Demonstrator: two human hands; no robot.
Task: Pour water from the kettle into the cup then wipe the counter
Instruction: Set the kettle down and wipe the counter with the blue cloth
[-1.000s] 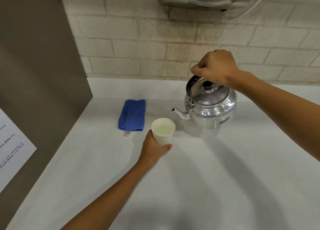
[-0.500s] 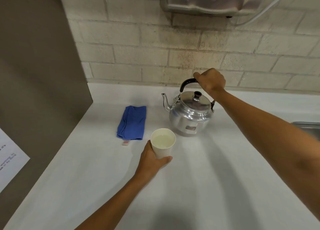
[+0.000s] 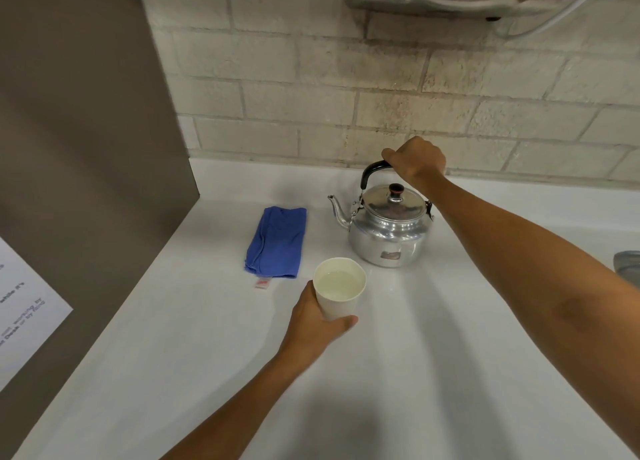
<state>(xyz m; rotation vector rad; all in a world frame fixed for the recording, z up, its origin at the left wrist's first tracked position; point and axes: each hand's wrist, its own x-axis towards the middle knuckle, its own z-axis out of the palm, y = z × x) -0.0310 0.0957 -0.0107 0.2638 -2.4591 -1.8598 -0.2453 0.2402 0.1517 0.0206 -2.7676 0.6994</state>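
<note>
Cup (image 3: 339, 288) thin paper, filled, crushable: wrapped low by left hand (image 3: 313, 324). Kettle (image 3: 389, 233) at its 1 o'clock, rigid; handle fisted by right hand (image 3: 417, 158). Cloth (image 3: 277, 241) soft.

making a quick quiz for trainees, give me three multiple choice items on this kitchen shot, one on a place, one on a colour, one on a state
1. Where does the cloth lie?
A. left of the kettle
B. under the cup
C. on the kettle lid

2. What colour is the cloth?
A. red
B. blue
C. green

3. What state is the cup in?
A. tipped over
B. dry and empty
C. upright with water in it

Answers: 1 A, it lies flat on the counter, on the spout side. 2 B, it is plainly blue. 3 C, liquid shows inside while the left hand holds it; the right hand is on the kettle handle.
</note>
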